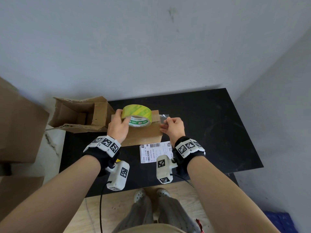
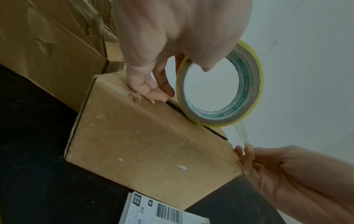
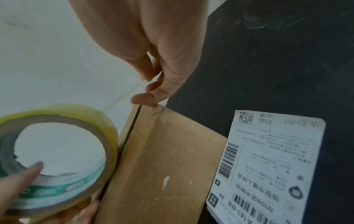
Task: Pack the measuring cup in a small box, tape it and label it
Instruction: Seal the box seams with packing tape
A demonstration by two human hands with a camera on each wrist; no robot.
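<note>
A small closed cardboard box (image 1: 143,133) (image 2: 145,145) (image 3: 166,163) sits on the black table (image 1: 210,132). My left hand (image 1: 120,125) (image 2: 172,50) grips a yellow-green tape roll (image 1: 137,116) (image 2: 220,84) (image 3: 57,150) standing on the box top. My right hand (image 1: 171,127) (image 3: 153,63) (image 2: 272,171) pinches the clear tape's free end (image 1: 164,117) (image 2: 242,136), pulled out past the box's right edge. A white shipping label (image 1: 155,153) (image 3: 268,163) (image 2: 159,212) lies flat in front of the box. The measuring cup is not visible.
A larger open cardboard box (image 1: 80,115) lies on its side left of the small one. Stacked cartons (image 1: 18,125) stand at the far left. A grey wall (image 1: 151,47) backs the table. The table's right half (image 1: 218,140) is bare black surface.
</note>
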